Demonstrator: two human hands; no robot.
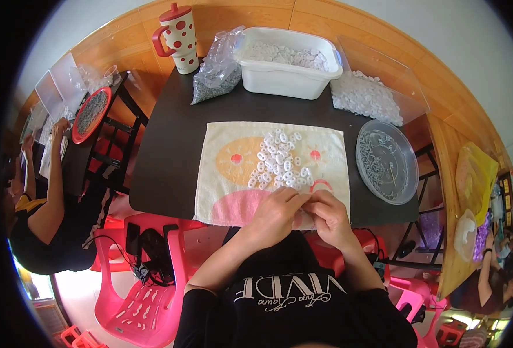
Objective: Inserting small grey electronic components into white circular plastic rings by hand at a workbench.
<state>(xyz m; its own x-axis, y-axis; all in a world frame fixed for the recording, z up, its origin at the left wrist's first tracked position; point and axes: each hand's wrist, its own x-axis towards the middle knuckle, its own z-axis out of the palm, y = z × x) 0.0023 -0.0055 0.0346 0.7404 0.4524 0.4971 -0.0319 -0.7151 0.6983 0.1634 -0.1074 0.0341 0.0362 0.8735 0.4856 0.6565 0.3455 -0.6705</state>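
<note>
My left hand (278, 212) and my right hand (329, 217) meet fingertip to fingertip over the near edge of a towel (210, 174). Both are closed in a pinch. Whatever they hold between them is hidden by the fingers. Just beyond my left hand lies a loose heap of small white plastic pieces with two holes each (279, 159), spread over the towel's printed pattern. To the right of the towel stands a round clear dish (387, 162) with many thin grey bits in it.
Along the table's far side stand a red-dotted tumbler (181, 43), a plastic bag of grey bits (216, 81), a white tub (282, 80) and a clear box of white pieces (365, 98). A pink chair (137, 313) is at left. Other people work at both sides.
</note>
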